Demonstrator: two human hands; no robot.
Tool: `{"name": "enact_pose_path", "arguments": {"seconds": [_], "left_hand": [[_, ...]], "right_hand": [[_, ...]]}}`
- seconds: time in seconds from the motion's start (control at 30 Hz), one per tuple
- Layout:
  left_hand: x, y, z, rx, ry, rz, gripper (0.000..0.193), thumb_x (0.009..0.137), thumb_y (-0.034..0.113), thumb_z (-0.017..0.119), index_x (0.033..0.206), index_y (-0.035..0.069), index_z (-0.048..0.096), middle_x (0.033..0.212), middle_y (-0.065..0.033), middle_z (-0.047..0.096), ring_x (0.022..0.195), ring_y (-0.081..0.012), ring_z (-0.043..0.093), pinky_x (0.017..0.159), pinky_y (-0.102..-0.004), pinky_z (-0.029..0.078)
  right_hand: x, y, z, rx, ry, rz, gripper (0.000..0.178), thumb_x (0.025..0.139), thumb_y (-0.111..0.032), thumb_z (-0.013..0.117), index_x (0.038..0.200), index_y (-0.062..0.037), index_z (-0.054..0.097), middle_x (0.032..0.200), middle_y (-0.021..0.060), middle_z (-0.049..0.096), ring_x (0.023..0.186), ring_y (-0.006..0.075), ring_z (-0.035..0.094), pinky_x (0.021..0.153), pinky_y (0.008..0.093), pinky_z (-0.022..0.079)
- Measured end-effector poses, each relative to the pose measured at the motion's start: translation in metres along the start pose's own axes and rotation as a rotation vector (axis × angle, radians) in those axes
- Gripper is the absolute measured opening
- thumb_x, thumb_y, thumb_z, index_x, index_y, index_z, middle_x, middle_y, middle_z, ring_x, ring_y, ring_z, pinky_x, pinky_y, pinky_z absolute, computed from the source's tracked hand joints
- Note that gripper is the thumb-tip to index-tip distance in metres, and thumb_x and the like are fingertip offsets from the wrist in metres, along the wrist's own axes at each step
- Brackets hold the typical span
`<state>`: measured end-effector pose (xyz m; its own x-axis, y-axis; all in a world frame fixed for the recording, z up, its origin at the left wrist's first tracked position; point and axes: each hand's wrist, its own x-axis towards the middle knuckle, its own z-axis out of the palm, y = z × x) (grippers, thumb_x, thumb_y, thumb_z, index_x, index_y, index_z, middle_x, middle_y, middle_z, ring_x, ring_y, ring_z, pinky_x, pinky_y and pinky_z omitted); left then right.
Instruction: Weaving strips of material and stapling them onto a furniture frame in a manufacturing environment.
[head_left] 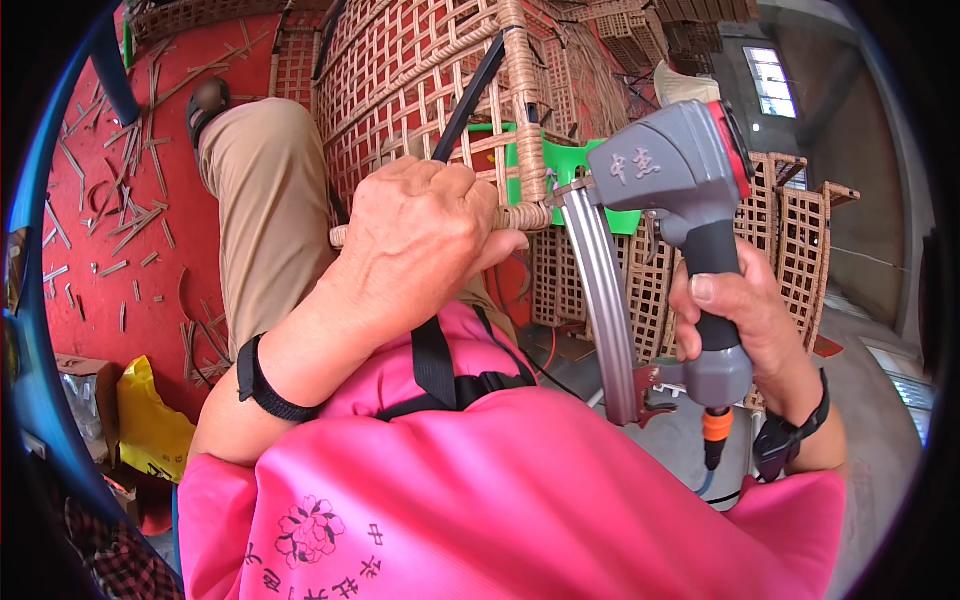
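Note:
A woven wicker frame with an open lattice leans toward me from the far middle. My left hand is closed round its wrapped near edge, close to the corner. In my right hand is a grey pneumatic stapler, the fingers wrapped round its black grip. The stapler's long silver magazine points down toward my lap, and its nose is at the wrapped corner post; whether they touch I cannot tell. An orange air-hose fitting sits at the bottom of the grip.
Cut strips and scraps litter the red floor at left. A yellow bag stands by a cardboard box. Behind the stapler is a green plastic piece. More woven panels stand at right, and a blue post rises at far left.

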<state>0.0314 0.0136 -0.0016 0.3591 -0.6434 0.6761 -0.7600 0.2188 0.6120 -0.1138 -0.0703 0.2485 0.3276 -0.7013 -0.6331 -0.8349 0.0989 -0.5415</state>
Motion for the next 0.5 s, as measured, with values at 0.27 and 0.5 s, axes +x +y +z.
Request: {"name": "enact_pose_path", "arguments": {"seconds": [0.27,0.5], "left_hand": [[-0.002,-0.001,-0.004,-0.002,-0.010,-0.012,0.039,0.072,0.038,0.082,0.074,0.007,0.059,0.067,-0.0073,0.054,0.065,-0.0283,0.060,0.059,-0.0392,0.048],[-0.001,0.000,-0.004,-0.003,0.005,-0.010,0.040,0.072,0.038,0.083,0.072,0.007,0.058,0.067,-0.0074,0.053,0.065,-0.0282,0.058,0.060,-0.0394,0.048]], "right_hand": [[0.000,0.032,0.000,0.068,0.015,-0.071,0.034,0.082,-0.024,0.071,0.100,0.0000,0.054,0.074,0.0074,0.058,0.057,0.0156,0.063,0.057,0.0320,0.056],[0.001,0.049,-0.003,0.089,0.003,-0.106,0.031,0.080,-0.026,0.072,0.088,-0.0001,0.057,0.068,0.0058,0.055,0.056,0.0160,0.061,0.059,0.0336,0.056]]}}
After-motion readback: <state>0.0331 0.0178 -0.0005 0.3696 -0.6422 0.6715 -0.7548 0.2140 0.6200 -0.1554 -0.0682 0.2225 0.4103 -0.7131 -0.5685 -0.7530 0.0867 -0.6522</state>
